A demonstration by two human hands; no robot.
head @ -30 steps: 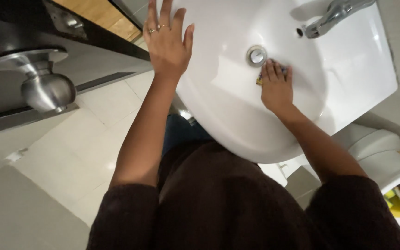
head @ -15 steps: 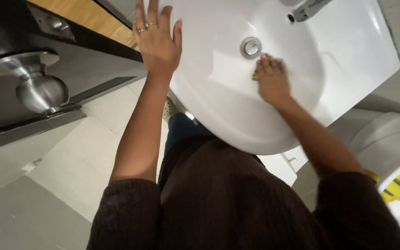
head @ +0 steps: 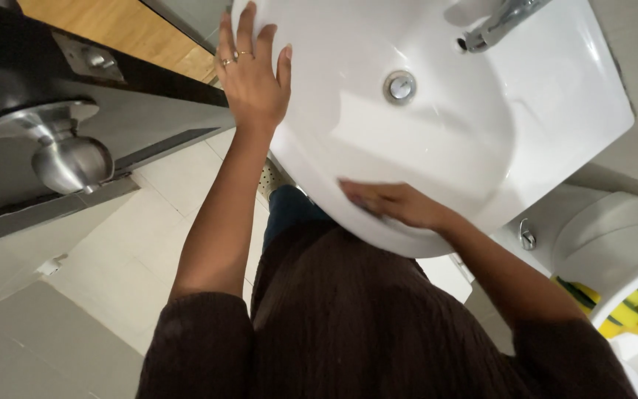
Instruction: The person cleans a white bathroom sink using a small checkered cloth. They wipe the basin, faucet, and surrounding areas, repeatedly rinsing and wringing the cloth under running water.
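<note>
One view only, from a camera worn on the person's head. It looks steeply downward along the wearer's own body, so the dark brown knitted sleeves and torso fill the lower half of the frame. The lens is tilted and rolled: the white ceramic oval washbasin [head: 481,125] sits close beneath it, in the upper right, cut by the top edge. The dark door with its round brushed-metal knob [head: 68,159] enters at the left, very near. Pale floor tiles [head: 105,266] lie far below. No second view is present, so no overlap is recorded.
</note>
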